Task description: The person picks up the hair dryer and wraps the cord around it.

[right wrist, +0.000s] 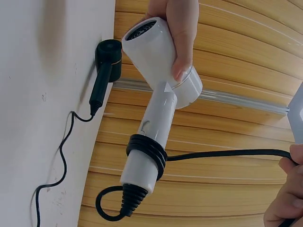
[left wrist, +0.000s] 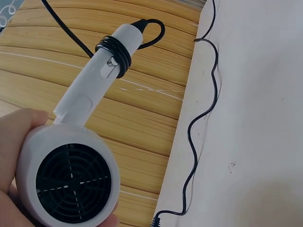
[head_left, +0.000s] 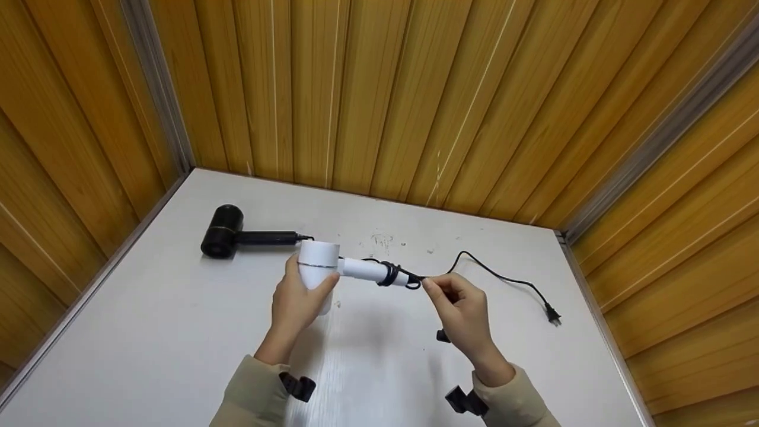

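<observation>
My left hand (head_left: 293, 302) grips a white hair dryer (head_left: 319, 256) round its barrel, above the table. The dryer's handle (right wrist: 156, 116) points right, away from that palm. Black cord (right wrist: 147, 150) is wound in several turns round the handle, with a small loop by the strain relief (right wrist: 132, 198). To the right, my right hand (head_left: 465, 311) pinches the cord's free stretch (right wrist: 227, 153) between thumb and fingers, drawn out from the handle. The dryer's round grille (left wrist: 73, 182) faces the left wrist camera.
A black hair dryer (head_left: 222, 231) lies at the back left of the white table (head_left: 178, 332). Cord (left wrist: 193, 137) runs along the tabletop, and a two-prong plug (head_left: 552, 314) lies at the right. Wood-look panels (head_left: 379, 89) enclose the back and sides.
</observation>
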A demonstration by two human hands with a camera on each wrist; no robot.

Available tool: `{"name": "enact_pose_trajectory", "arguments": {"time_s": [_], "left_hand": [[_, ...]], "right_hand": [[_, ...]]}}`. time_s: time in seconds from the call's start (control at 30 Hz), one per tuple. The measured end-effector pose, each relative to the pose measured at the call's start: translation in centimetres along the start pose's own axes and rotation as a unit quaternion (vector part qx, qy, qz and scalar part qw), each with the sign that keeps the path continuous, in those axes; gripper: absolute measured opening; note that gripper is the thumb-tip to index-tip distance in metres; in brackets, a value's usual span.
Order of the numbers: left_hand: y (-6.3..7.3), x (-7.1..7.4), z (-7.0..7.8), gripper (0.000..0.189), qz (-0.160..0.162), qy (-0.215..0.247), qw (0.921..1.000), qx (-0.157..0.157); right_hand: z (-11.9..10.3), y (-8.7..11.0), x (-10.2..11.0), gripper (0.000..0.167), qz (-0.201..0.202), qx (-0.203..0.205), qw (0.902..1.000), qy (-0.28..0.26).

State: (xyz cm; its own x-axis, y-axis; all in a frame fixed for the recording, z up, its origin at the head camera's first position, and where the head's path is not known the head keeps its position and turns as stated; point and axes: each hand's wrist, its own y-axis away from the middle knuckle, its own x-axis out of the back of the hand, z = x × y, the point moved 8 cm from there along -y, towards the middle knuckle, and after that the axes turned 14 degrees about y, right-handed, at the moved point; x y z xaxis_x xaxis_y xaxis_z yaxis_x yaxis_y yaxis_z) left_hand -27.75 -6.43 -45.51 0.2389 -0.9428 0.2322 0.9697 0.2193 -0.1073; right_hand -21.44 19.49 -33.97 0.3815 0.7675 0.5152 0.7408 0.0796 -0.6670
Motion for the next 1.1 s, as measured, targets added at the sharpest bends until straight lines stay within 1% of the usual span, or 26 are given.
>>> {"name": "enact_pose_trajectory", "arguments": {"time_s": [0.1, 0.2, 0.33, 0.5, 0.57, 0.67, 0.77, 0.83, 0.93, 1.0, 1.1], "left_hand": [[0.0, 0.0, 0.0, 0.084, 0.01, 0.012, 0.9999, 0.003], [-0.1, 0.1, 0.1, 0.083, 0.021, 0.026, 0.9994, -0.001], [0.0, 0.1, 0.2, 0.082, 0.031, 0.046, 0.9985, -0.002], [-0.1, 0.1, 0.1, 0.081, 0.04, 0.067, 0.9969, 0.01], [-0.1, 0.2, 0.2, 0.081, 0.041, 0.074, 0.9963, 0.013], [-0.3, 0.2, 0.2, 0.081, 0.041, 0.079, 0.9959, 0.018], [-0.4, 0.2, 0.3, 0.081, 0.04, 0.083, 0.9954, 0.024], [-0.4, 0.3, 0.3, 0.081, 0.043, 0.085, 0.9951, 0.027], [-0.5, 0.3, 0.5, 0.08, 0.046, 0.09, 0.9945, 0.028], [-0.5, 0.4, 0.5, 0.079, 0.05, 0.092, 0.994, 0.032], [-0.6, 0.5, 0.4, 0.08, 0.054, 0.096, 0.9931, 0.04]], "right_hand": [[0.7, 0.7, -0.5, 0.011, 0.0, 0.002, 0.9999, -0.014], [0.7, 1.2, -0.7, 0.011, -0.001, -0.003, 0.9995, -0.031], [0.8, 2.0, -0.9, 0.012, -0.002, -0.019, 0.9989, -0.043], [1.0, 2.9, -1.3, 0.012, -0.01, -0.047, 0.9976, -0.05], [1.2, 3.2, -1.6, 0.012, -0.014, -0.055, 0.9969, -0.054], [1.3, 3.6, -1.9, 0.012, -0.019, -0.053, 0.9964, -0.064], [1.5, 4.0, -2.4, 0.013, -0.033, -0.059, 0.9948, -0.076], [1.8, 4.4, -2.8, 0.012, -0.047, -0.075, 0.9927, -0.082], [2.5, 5.0, -3.4, 0.011, -0.071, -0.117, 0.987, -0.083], [2.9, 5.4, -3.8, 0.009, -0.086, -0.144, 0.9824, -0.082], [3.6, 6.2, -4.6, 0.007, -0.107, -0.174, 0.9748, -0.09]]}}
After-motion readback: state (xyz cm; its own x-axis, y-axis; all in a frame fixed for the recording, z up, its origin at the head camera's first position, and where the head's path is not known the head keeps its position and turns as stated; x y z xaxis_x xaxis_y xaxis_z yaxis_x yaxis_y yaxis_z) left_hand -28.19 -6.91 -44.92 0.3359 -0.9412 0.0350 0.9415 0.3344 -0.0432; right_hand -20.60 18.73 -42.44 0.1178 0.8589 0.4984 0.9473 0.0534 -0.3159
